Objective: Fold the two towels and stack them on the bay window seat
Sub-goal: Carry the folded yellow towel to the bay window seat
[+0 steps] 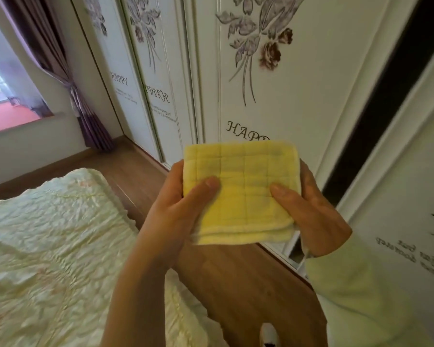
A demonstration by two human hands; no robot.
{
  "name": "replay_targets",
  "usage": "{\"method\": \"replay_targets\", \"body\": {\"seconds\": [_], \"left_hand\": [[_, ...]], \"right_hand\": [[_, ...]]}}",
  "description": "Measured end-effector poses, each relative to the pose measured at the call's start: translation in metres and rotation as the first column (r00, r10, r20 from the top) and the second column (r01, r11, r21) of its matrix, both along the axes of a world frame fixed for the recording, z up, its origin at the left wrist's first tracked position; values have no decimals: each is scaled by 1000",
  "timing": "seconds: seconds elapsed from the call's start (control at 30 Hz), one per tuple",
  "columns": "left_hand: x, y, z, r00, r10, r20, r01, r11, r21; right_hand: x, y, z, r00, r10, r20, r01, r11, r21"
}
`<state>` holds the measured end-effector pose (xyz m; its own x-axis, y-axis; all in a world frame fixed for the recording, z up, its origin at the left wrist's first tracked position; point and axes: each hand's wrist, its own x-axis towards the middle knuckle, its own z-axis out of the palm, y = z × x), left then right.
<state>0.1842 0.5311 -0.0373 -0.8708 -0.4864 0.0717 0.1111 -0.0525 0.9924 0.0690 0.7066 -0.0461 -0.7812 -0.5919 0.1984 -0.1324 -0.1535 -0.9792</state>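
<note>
A yellow towel (243, 189), folded into a small thick square, is held up in front of me over the wooden floor. My left hand (178, 204) grips its left edge, thumb pressed on the top face and fingers underneath. On the other side my right hand (308, 209) grips the right edge the same way. The bay window seat (13, 121), with a pinkish surface, lies far off at the upper left. I see only this one towel.
A bed with a crumpled pale quilt (50, 246) fills the lower left. White wardrobe doors (311, 96) with flower prints and "HAPPY" lettering run along the right. A purple curtain (85, 113) hangs beside the window. A strip of wooden floor (236, 284) runs between bed and wardrobe.
</note>
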Motion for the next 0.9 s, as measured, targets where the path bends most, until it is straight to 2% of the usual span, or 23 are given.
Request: {"method": "replay_targets", "body": {"seconds": [0.37, 0.63, 0.9], "left_hand": [[-194, -96, 16, 962, 272, -8, -273, 962, -16], [-259, -176, 22, 928, 371, -27, -371, 928, -19], [-306, -319, 8, 893, 449, -40, -451, 892, -37]], "right_hand": [[-242, -134, 21, 963, 259, -67, -262, 964, -42], [-326, -240, 17, 926, 375, -45, -377, 926, -21], [-382, -399, 3, 892, 452, -1, -452, 892, -13]]}}
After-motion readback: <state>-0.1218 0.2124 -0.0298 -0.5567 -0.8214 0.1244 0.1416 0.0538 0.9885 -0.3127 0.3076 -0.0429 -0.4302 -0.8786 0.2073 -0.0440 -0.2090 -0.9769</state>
